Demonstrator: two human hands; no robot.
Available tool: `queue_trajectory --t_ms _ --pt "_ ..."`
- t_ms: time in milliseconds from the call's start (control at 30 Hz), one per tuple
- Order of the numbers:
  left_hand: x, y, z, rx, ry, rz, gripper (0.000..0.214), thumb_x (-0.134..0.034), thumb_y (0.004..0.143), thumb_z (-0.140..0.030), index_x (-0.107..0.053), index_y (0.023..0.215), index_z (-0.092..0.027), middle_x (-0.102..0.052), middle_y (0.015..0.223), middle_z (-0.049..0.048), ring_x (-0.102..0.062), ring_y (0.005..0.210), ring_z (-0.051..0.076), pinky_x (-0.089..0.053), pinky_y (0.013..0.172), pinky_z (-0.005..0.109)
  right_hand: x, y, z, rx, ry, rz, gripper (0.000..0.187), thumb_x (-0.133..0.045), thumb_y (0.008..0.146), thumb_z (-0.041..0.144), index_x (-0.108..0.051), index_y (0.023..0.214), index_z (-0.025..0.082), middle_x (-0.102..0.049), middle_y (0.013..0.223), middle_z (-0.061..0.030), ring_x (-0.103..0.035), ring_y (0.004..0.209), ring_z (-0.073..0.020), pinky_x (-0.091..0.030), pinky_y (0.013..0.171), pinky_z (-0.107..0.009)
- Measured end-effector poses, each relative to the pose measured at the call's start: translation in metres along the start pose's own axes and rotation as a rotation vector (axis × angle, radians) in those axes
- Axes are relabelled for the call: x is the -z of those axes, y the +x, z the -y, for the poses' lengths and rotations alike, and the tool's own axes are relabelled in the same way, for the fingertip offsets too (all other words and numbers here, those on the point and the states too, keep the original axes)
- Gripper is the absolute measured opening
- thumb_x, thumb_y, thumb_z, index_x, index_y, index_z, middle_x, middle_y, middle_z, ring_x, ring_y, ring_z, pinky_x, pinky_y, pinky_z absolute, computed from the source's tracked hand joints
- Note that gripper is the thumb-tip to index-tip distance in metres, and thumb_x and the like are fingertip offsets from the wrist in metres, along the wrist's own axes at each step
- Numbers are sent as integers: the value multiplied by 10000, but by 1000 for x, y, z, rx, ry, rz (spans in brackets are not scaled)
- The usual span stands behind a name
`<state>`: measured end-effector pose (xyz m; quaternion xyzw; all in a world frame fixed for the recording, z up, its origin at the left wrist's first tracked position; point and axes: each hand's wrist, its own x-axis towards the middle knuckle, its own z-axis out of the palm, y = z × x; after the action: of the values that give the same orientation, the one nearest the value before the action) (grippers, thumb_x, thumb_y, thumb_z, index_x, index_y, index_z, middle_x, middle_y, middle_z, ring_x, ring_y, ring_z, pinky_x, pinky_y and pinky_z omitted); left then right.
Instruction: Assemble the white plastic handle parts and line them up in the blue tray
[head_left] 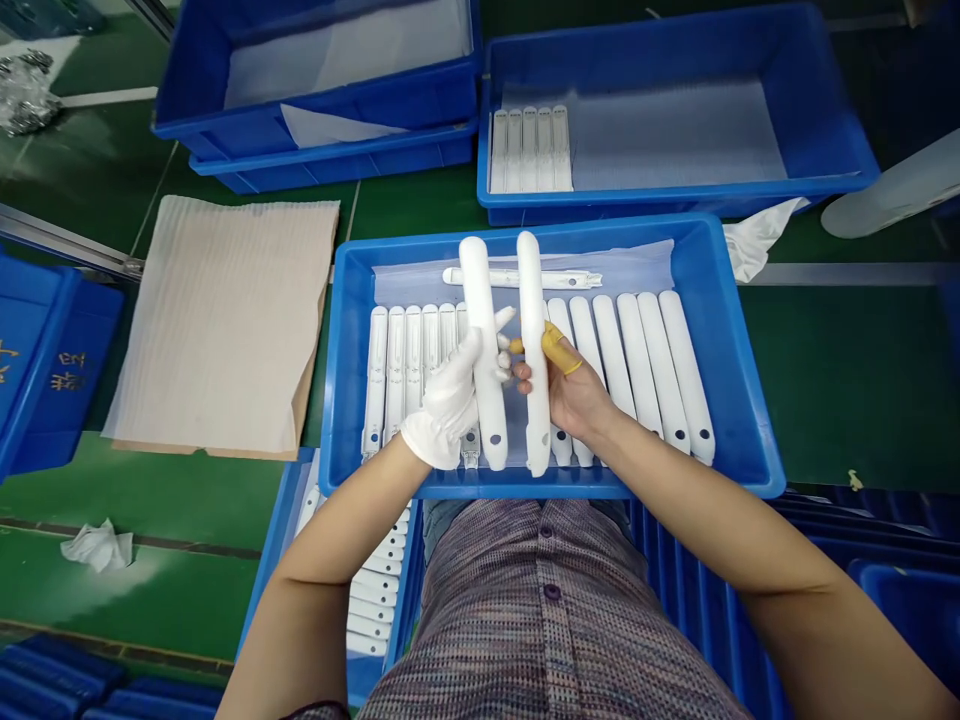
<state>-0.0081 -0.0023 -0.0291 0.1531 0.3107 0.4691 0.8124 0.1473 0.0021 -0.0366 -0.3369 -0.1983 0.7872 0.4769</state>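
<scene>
My left hand (pixel 448 400), in a white glove, grips a long white plastic bar (pixel 484 340) upright over the blue tray (pixel 600 228). My right hand (pixel 571 388), bare with yellow finger cots, holds a matching bar (pixel 533 350) close beside it. Each bar has a hole near its lower end. Below my hands, several white bars (pixel 645 365) lie side by side on the right, and several ribbed-faced ones (pixel 401 370) lie on the left. A single white piece (pixel 521 277) lies crosswise behind them. My hands hide the middle of the rows.
A blue tray (pixel 675 200) holding several white parts on a grey sheet stands ahead, beside a stacked blue tray (pixel 315 118). Corrugated sheet on cardboard (pixel 221 320) lies on the green floor to the left. Below my left arm, another blue tray (pixel 289 530) holds white parts.
</scene>
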Motion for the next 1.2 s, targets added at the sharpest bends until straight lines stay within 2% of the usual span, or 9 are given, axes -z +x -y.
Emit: queue_trajectory --t_ms 100,267,400,500,667,833,967,1100,1200 --pt "2 3 0 24 24 -26 405 -560 1029 -478 -681 1308 -211 -658 897 39 -645 740 130 -594 807 303 2 4 -3 12 21 7 394 -841 808 473 -560 1012 288 -679 917 34 -600 682 -106 -544 541 -230" --pt "4 6 -1 54 60 -72 468 -533 1029 -528 -637 1377 -232 -659 866 39 -689 797 172 -621 837 369 6 8 -7 -46 106 12 401 -864 796 421 -577 1036 277 -691 959 35 -625 730 -95 -578 607 -228" --pt "3 5 -4 39 -1 -90 397 -474 1068 -436 -676 1302 -187 -650 845 31 -662 753 138 -610 829 325 4 6 -4 -54 29 -11 252 -709 914 457 -600 1033 263 -715 997 -11 -677 841 -159 -626 684 -317" --pt "2 6 -4 -5 5 -151 338 -481 1070 -381 -681 1263 -189 -668 877 39 -677 807 156 -596 802 303 1 4 -1 -32 -42 -5 170 -651 929 347 -627 1080 272 -729 1061 -16 -700 962 -192 -644 774 -375" --pt "0 11 -1 -50 4 -217 254 -525 1063 -358 -666 1204 -200 -642 823 11 -617 683 98 -576 718 230 3 3 -6 34 -92 9 410 -782 800 268 -638 1179 334 -721 1089 20 -703 1000 -187 -652 815 -371" --pt "-2 9 -1 -50 -31 -169 262 -586 1033 -344 -669 1233 -197 -603 778 -6 -552 588 71 -529 583 188 8 0 -13 77 -237 37 607 -835 768 375 -612 1332 373 -686 1234 0 -680 1110 -219 -634 926 -426" --pt "2 1 -1 -153 99 32 451 -748 887 -284 -657 1324 -222 -522 675 -54 -415 485 44 -416 483 176 10 -8 -16 301 -644 51 651 -747 851 479 -538 1461 390 -577 1410 -47 -583 1299 -294 -561 1051 -539" --pt "5 -3 -7 -147 262 176 632 -747 806 -414 -624 1385 -193 -533 640 -50 -406 435 60 -337 426 223 14 -15 -20 713 -1122 -42 539 -585 969 330 -520 1499 409 -525 1375 -76 -526 1334 -306 -442 1162 -597" --pt "6 -2 -12 -107 345 215 724 -698 780 -522 -599 1406 -172 -560 629 -32 -453 420 94 -351 420 269 17 -18 -22 880 -1309 -63 612 -528 982 234 -447 1551 443 -521 1305 -84 -541 1280 -308 -460 1128 -598"
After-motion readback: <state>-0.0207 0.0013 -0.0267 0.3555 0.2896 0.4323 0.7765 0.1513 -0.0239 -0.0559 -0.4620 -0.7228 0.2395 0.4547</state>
